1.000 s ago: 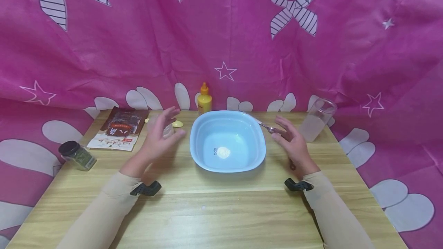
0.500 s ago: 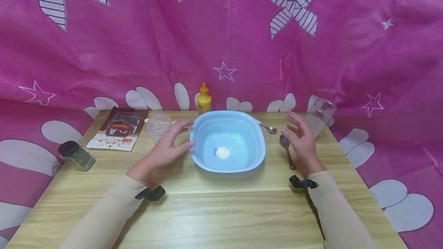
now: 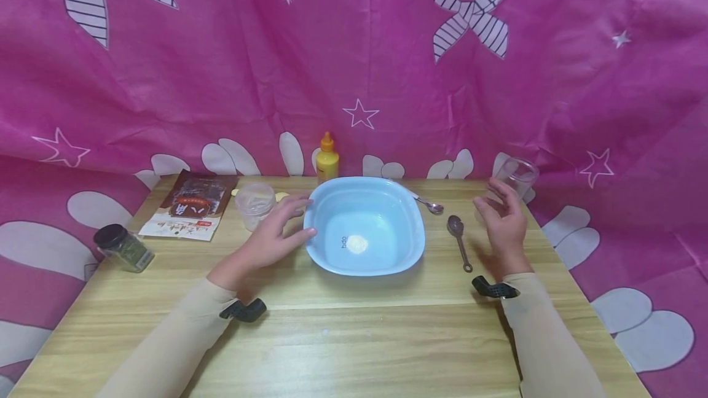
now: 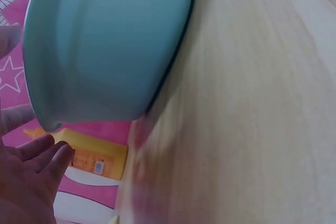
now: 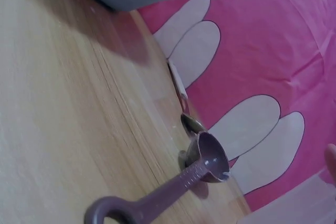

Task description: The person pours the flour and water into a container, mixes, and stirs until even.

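A light blue bowl (image 3: 412, 244) with a small heap of white powder (image 3: 356, 243) stands mid-table. My left hand (image 3: 276, 235) lies at its left rim, fingers straight and spread, holding nothing; the left wrist view shows those fingers (image 4: 37, 153) beside the bowl (image 4: 105, 45). My right hand (image 3: 500, 217) hovers just in front of a clear glass (image 3: 517, 174) at the back right, fingers relaxed and empty. A brown measuring spoon (image 3: 459, 238) (image 5: 202, 163) lies between the bowl and the right hand. A metal spoon (image 3: 430, 203) (image 5: 185, 109) lies behind it.
A yellow squeeze bottle (image 3: 327, 158) stands behind the bowl. A small clear plastic cup (image 3: 254, 202), a brown packet (image 3: 190, 204) and a dark-lidded spice jar (image 3: 123, 247) sit on the left. Pink cloth hangs behind and around the wooden table (image 3: 354, 336).
My left hand has moved right from the small plastic cup to the bowl's left rim. My right hand has moved right, off the spoons, toward the glass.
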